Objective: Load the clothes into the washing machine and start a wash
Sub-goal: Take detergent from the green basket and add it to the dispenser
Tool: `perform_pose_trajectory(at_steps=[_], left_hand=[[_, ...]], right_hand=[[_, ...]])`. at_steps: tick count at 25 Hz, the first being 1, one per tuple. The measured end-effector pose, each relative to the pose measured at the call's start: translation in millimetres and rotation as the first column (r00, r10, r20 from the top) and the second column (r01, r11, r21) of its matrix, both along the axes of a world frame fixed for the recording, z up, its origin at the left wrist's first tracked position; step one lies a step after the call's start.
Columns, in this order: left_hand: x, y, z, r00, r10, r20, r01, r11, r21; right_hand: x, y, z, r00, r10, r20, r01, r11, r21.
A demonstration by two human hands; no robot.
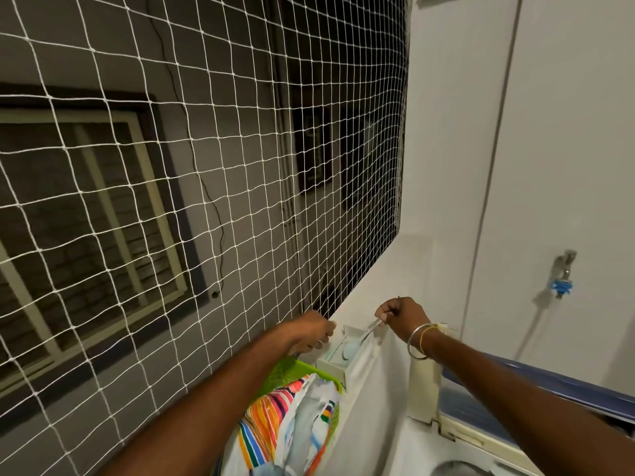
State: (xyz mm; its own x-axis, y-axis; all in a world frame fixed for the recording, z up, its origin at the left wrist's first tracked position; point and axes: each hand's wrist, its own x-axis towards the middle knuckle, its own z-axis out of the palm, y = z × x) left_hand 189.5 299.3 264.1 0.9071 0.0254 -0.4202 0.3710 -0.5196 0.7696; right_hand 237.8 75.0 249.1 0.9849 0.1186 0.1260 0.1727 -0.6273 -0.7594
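Right hand [402, 314]: fingers curl shut and pinch the clear handle of a scoop [352, 350]; bangles [421, 341] sit at the wrist
Left hand [314, 333]: fingers curl at the left rim of the box [331, 367]; whether they clamp it or only lean on it, I cannot tell
Hands to each other: apart, one on each side of the box's far end
Scoop: its pale blue bowl lies down inside the box, the handle slanting up to the right hand
Step, as I judge it: taking powder from the box for the wash
Doing it well: steady the box with the left hand, lift the scoop level and slowly, and carry it low to the right so nothing spills on the ledge
Clothes [275, 417]: striped, heaped in the green basket [292, 367], under the left forearm and just beside the box; not yet loaded, to judge by the full basket
Washer [481, 438]: below the right forearm, blue lid [549, 379] raised, tub mouth at the lower edge of the view
Risk: the basket stands close under the left arm and could be knocked
Further out: tap [563, 273] on the right wall, net [171, 201] over the opening ahead
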Motion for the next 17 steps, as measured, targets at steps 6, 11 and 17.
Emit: perform_pose_trajectory(at_steps=[6,11,17], left_hand=[[-2.0,-5.4,-1.2,1.000,-0.014,0.003,0.014,1.000,0.002],[-7.8,-7.8,3.3,1.000,-0.007,0.007,0.007,1.000,0.009],[-10.5,-8.6,6.4,0.999,0.014,0.046,-0.015,1.000,0.017]], right_hand=[[-4.8,-3.2,-0.4,0.999,-0.033,0.021,0.032,0.999,0.030],[-9.1,-4.7,2.1,0.994,-0.042,0.101,0.043,0.999,-0.002],[-20.1,-4.6,1.4,0.962,-0.043,0.270,0.044,0.999,0.003]])
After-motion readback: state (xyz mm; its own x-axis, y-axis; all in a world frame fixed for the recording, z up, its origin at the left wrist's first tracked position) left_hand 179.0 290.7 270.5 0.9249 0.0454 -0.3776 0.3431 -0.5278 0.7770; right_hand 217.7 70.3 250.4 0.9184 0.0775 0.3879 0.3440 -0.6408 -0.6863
